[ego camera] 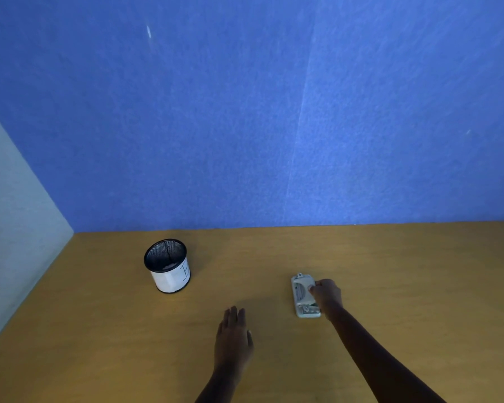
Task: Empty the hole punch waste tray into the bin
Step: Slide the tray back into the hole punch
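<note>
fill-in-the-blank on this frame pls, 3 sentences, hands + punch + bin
1. The right hand rests on the hole punch, which lies on the ____.
2. The left hand is open and holds ____.
3. The mesh bin stands upright to the ____ of the hole punch, apart from both hands.

Missing words: table; nothing; left

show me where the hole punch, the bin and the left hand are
hole punch [303,292], head view, on its grey top cover
bin [172,279], head view, on its white side wall
left hand [233,335], head view, on the back of the hand
</note>
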Available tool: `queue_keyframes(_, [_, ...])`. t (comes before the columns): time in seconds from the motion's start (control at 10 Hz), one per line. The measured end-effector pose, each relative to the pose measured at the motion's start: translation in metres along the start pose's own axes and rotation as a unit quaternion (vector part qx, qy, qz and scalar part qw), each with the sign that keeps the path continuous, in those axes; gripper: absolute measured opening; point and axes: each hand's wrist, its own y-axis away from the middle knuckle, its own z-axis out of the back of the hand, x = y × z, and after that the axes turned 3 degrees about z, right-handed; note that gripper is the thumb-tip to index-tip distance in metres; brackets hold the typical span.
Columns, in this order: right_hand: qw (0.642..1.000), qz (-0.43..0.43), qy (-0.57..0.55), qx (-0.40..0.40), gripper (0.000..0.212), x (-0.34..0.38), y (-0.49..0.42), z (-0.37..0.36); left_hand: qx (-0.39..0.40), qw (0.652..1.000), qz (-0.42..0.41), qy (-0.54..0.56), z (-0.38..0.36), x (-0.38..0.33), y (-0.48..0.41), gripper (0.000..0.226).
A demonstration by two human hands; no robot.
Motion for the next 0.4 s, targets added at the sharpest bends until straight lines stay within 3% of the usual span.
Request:
queue_keyframes(0.2, [0.998,0.020,0.055,-0.002,0.029,-0.001,0.003,0.000,-0.014,1.000,-0.010,-0.006,-0.008,0.005,-0.004,0.059])
queue_keyframes(0.4, [0.968,0.142,0.200,-0.057,0.047,-0.003,0.029,-0.017,-0.080,0.996,-0.031,-0.024,-0.020,0.017,-0.019,0.058])
